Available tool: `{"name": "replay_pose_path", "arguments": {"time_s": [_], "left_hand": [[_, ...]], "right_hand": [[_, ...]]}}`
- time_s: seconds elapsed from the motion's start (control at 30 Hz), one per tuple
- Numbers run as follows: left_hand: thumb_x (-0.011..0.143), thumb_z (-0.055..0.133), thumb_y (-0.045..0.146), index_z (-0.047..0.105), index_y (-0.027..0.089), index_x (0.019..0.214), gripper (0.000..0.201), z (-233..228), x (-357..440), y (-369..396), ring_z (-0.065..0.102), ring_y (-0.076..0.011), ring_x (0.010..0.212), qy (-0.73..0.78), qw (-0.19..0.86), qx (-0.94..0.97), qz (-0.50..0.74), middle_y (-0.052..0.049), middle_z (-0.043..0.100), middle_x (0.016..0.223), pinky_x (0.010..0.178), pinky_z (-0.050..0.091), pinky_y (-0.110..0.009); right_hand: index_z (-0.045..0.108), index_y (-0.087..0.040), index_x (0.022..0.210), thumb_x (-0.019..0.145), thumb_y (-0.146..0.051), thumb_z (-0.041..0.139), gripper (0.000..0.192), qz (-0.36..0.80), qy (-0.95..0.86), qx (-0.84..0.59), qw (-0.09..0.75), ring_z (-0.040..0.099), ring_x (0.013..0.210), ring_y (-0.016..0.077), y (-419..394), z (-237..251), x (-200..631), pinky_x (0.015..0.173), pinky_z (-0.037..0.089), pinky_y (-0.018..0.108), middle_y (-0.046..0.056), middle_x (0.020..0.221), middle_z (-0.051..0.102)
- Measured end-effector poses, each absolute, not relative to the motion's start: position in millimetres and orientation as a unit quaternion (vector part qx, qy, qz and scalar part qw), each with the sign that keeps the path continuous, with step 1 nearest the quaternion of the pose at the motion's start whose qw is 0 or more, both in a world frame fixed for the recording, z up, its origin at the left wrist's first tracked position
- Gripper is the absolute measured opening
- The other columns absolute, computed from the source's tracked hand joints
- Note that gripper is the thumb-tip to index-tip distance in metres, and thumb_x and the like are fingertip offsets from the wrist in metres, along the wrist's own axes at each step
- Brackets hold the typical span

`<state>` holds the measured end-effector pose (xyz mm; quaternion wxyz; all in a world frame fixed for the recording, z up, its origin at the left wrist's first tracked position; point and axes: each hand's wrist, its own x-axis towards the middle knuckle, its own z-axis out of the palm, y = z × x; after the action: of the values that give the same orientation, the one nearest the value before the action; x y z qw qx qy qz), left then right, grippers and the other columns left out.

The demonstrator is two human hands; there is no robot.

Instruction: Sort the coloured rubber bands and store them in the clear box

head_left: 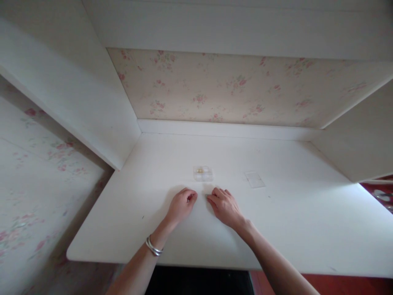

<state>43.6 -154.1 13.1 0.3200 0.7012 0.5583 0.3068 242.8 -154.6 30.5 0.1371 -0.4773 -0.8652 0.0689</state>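
2 hands (183, 203) (225, 205) apart, clear box (203, 175) beyond, desk edge (205, 264) nearer

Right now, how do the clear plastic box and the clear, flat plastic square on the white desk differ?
The clear plastic box looks deeper; the flat square looks thin. The box shows a small golden patch; the square looks colourless. The box lies left of the square. Both are see-through and lie on the white desk.

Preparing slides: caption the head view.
Left hand and right hand near a small clear container on a white desk.
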Motion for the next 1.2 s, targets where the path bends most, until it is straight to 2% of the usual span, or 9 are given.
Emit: {"name": "replay_pose_path", "arguments": {"time_s": [0.17,0.33,0.5,0.7,0.97,1.2], "left_hand": [[0.089,0.043,0.029,0.065,0.019,0.085,0.024,12,42,-154,0.057,-0.0126,0.072,0.554,0.316,0.709,0.301,-0.003,0.063,0.08,0.067,0.042,-0.023],[0.089,0.043,0.029,0.065,0.019,0.084,0.025,14,40,-155,0.056,-0.0125,0.072,0.54,0.306,0.728,0.292,-0.003,0.063,0.081,0.067,0.042,-0.023],[0.089,0.043,0.027,0.066,0.019,0.085,0.025,14,40,-156,0.057,-0.0126,0.073,0.546,0.297,0.729,0.288,-0.003,0.064,0.083,0.067,0.042,-0.023],[0.088,0.044,0.026,0.065,0.019,0.083,0.023,14,41,-158,0.058,-0.0134,0.073,0.55,0.284,0.732,0.284,-0.004,0.065,0.084,0.069,0.043,-0.024],[0.089,0.042,0.027,0.065,0.022,0.088,0.024,17,46,-164,0.06,-0.0142,0.079,0.557,0.255,0.749,0.252,-0.003,0.065,0.089,0.072,0.044,-0.025],[0.089,0.045,0.031,0.062,0.028,0.103,0.022,23,66,-166,0.061,-0.0157,0.083,0.532,0.216,0.799,0.18,-0.003,0.061,0.1,0.072,0.046,-0.026]], "right_hand": [[0.065,-0.022,0.089,0.092,-0.027,0.042,0.024,0.12,-0.829,-0.496,0.227,0.051,0.073,0.0133,-145,30,246,0.069,0.039,0.026,0.004,0.082,0.055],[0.067,-0.021,0.091,0.091,-0.032,0.043,0.026,0.111,-0.777,-0.534,0.314,0.051,0.068,0.0123,-114,32,250,0.063,0.041,0.024,0.004,0.082,0.055],[0.069,-0.022,0.09,0.09,-0.032,0.044,0.027,0.07,-0.781,-0.549,0.29,0.051,0.063,0.011,-80,35,242,0.061,0.04,0.023,0.004,0.083,0.057],[0.07,-0.024,0.087,0.089,-0.032,0.044,0.027,0.058,-0.784,-0.572,0.234,0.054,0.069,0.0122,-63,31,233,0.062,0.038,0.024,0.003,0.085,0.058],[0.07,-0.019,0.087,0.087,-0.045,0.042,0.038,0.111,-0.694,-0.614,0.359,0.053,0.067,0.0141,-95,22,267,0.063,0.04,0.026,0.004,0.077,0.058],[0.07,-0.018,0.088,0.087,-0.048,0.044,0.04,0.169,-0.632,-0.646,0.393,0.049,0.062,0.0133,-142,4,291,0.062,0.039,0.027,0.002,0.072,0.056]]}}
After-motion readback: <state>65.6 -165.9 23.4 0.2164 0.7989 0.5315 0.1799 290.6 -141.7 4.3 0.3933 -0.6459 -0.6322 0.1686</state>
